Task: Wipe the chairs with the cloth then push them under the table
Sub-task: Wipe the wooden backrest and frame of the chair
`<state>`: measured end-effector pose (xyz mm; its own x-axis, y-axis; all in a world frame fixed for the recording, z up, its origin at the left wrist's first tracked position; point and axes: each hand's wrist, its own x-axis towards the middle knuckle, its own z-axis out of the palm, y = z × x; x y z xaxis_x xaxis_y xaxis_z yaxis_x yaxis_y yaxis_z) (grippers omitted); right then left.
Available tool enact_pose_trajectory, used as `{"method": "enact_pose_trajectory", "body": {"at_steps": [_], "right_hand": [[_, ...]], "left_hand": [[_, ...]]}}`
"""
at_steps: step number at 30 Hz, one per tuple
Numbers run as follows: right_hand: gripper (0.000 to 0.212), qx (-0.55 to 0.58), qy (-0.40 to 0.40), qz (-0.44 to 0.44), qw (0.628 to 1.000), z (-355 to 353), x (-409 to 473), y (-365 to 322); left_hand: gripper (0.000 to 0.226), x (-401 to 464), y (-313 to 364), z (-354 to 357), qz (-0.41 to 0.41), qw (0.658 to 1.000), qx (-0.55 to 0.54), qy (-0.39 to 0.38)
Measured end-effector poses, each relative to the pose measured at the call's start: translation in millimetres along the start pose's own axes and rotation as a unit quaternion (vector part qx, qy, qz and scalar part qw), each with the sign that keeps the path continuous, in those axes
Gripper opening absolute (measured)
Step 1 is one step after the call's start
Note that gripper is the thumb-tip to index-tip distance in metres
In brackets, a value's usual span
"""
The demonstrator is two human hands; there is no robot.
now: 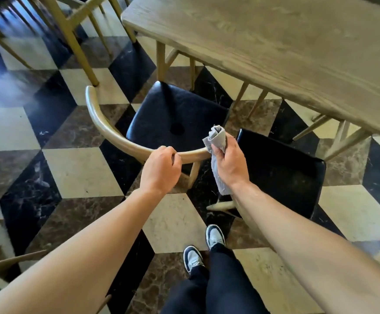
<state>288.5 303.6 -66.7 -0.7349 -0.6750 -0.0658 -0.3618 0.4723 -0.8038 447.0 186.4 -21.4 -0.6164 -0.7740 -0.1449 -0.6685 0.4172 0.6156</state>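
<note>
Nearest the camera are the person's two forearms and, below them, two shoes (203, 248) on the chequered floor (82, 171). The left hand (160, 169) has its grip curled round the curved back rail of the near chair (175, 114), whose black seat stands clear of the table (275, 48), just off its near corner. The right hand (228, 163) is clamped on the grey cloth (217, 141), bunched above the fist and hanging below it, touching the end of that rail. I judge the wiping of this chair's back to be in hand; next the cloth must run along the rail and seat, then the chair be pushed in under the table's long edge. Counted: one cloth, one table, a second chair (281, 171) beside the right arm, and other chairs partly seen at the top left
</note>
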Motion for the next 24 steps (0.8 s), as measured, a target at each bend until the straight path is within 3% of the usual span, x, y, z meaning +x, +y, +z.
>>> {"method": "enact_pose_trajectory", "body": {"at_steps": [5,8,14,18,24], "right_hand": [[0.036,-0.090,-0.060,0.026,0.994,22,35,6],[0.028,-0.142,-0.055,0.061,0.986,31,46,7],[0.037,-0.204,-0.100,0.175,0.958,40,90,3],[0.040,-0.226,-0.104,0.225,0.942,45,102,-1],[0.035,-0.316,-0.010,0.119,0.941,58,73,-19]], "left_hand": [[0.019,33,-21,-15,0.026,0.998,0.054,-0.013],[0.019,52,-32,-22,0.055,0.991,0.118,-0.041],[0.021,91,-54,-45,0.100,0.968,0.206,-0.105],[0.017,113,-68,-61,0.116,0.969,0.195,-0.093],[0.013,143,-91,-74,0.152,0.957,0.193,-0.153]]}}
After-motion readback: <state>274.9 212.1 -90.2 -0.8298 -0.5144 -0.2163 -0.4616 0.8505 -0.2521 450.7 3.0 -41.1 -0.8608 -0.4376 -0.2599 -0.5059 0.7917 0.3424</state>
